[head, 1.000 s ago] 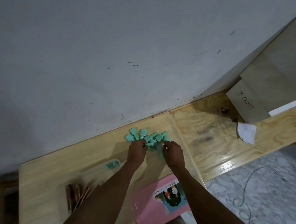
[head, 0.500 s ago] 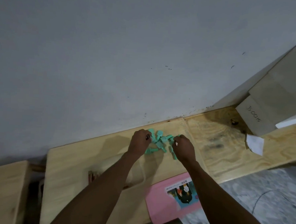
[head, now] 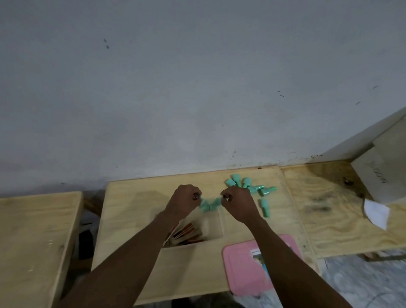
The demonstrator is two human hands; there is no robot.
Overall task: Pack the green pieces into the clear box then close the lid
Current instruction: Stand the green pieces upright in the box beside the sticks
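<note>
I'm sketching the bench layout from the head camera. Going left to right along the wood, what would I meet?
Separate pale plywood table → left hand → green plastic pieces pinched between both hands → right hand → loose green plastic pieces on the wood → torn white paper scrap

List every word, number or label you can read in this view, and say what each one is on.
Handwritten marking on the grey box at the right edge: blurred, not readable here.
Printed label on the pink lid: small print and a picture, partly behind the right forearm, too small to read.
Green pieces, wooden table, wall: no text visible.
</note>
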